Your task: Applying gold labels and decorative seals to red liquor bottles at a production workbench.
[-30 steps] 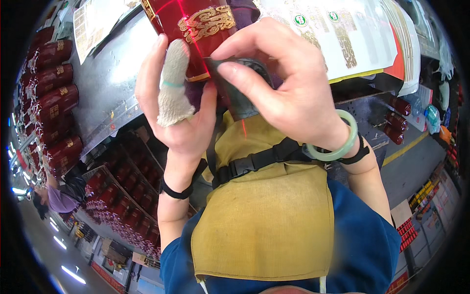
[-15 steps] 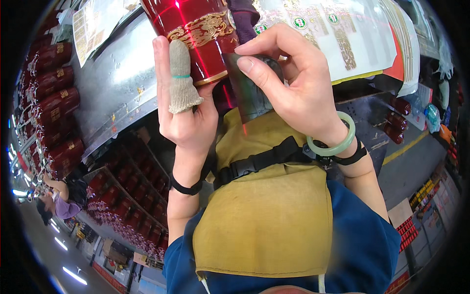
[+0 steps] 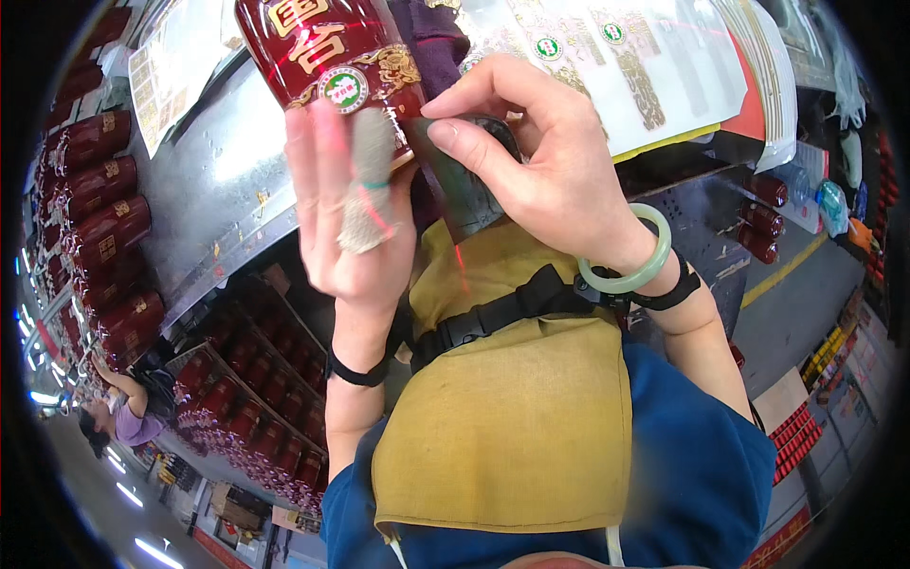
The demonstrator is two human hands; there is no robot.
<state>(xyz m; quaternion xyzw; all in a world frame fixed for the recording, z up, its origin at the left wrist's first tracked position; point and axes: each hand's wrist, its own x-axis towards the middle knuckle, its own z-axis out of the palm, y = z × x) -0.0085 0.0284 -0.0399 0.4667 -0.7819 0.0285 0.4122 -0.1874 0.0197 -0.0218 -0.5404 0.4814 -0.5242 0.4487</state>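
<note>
I see the dark red glass bottle (image 3: 365,47) lying ahead of both hands, over the worktop (image 3: 223,194), its long axis slanting from far left to near right. My left hand (image 3: 327,223) is nearer, fingers outstretched across its near end; contact I can't confirm. My right hand's (image 3: 557,166) grip pinches a dark, scraper-like sheet (image 3: 464,190) just right of that end.

Glare whitens the metal tabletop (image 3: 232,156); left hand (image 3: 339,256) blurred, perhaps by motion; edges bowed.
</note>
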